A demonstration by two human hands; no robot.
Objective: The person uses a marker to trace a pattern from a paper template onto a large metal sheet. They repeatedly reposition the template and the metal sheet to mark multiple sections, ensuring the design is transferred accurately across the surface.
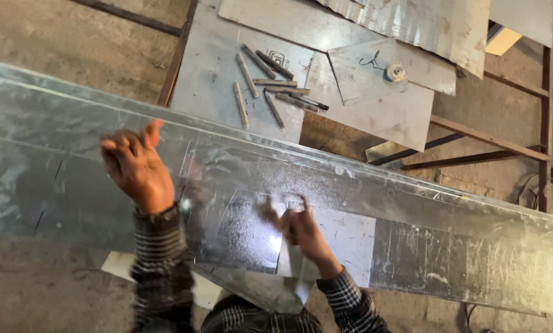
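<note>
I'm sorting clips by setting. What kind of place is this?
Most likely a sheet-metal workshop: a long galvanised sheet under both hands, cut metal plates on a steel frame, short metal rods, and a bare concrete floor.

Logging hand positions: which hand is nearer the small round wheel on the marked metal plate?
Right. The right hand is below the round wheel, over the long sheet; the left hand is farther left.

Place: a sheet-metal workshop
Material: galvanised sheets [375, 98] lying stacked over a welded steel frame [474, 132]
Tools: metal rods [270, 86] lying scattered
Floor: bare concrete [73, 37] showing beneath
</note>
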